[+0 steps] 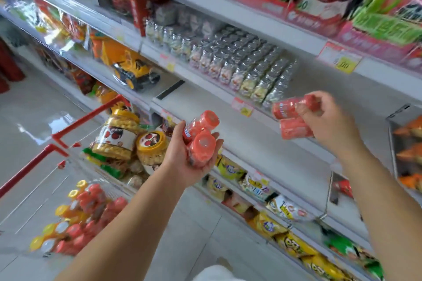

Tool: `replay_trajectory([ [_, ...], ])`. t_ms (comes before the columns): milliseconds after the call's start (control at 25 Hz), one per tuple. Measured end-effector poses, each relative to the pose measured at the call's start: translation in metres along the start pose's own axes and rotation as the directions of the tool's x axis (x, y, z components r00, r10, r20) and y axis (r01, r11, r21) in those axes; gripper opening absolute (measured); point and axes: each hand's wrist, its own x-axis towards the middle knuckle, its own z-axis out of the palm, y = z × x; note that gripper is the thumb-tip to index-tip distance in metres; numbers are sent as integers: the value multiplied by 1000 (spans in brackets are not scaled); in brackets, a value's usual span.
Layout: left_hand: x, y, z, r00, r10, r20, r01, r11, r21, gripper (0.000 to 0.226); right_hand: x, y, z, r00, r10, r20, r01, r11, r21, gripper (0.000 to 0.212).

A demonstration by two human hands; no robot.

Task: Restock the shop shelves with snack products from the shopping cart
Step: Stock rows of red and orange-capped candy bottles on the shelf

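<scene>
Shop shelf (212,100) | left hand (180,159) cups red jars (203,143) | right hand (333,125) pinches red packs (291,118)

shelf (342,84) | rows of small jars (239,64), seemingly silver-lidded | upright

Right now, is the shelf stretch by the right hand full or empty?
Empty: the white shelf by the right hand gripping red bottles shows bare board; silver-capped jars stand one level up.

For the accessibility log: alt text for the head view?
The left hand cradles several red-capped jars while the right hand grips two more jars near a white shelf. A red-framed cart of snacks stands at left.
</scene>
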Motion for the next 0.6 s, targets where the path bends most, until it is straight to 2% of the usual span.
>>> replay_trajectory([
  [120,24,-22,28,1000,-16,-22,14,999,-53,62,59,27,-23,989,-9,150,54,953,-298,40],
  [240,42,-42,51,999,-20,-48,15,995,-96,61,105,42,-19,948,-35,317,172,894,-413,40],
  [360,55,-53,65,996,-18,-88,9,995,-102,59,131,46,-5,888,-52,458,260,876,-405,34],
  [440,62,-55,71,994,-32,-101,24,996,-88,59,139,44,-1,867,-65,494,284,879,-383,34],
  [600,76,-49,79,994,-71,-83,68,997,-30,62,146,48,4,849,-42,527,248,912,-327,52],
])
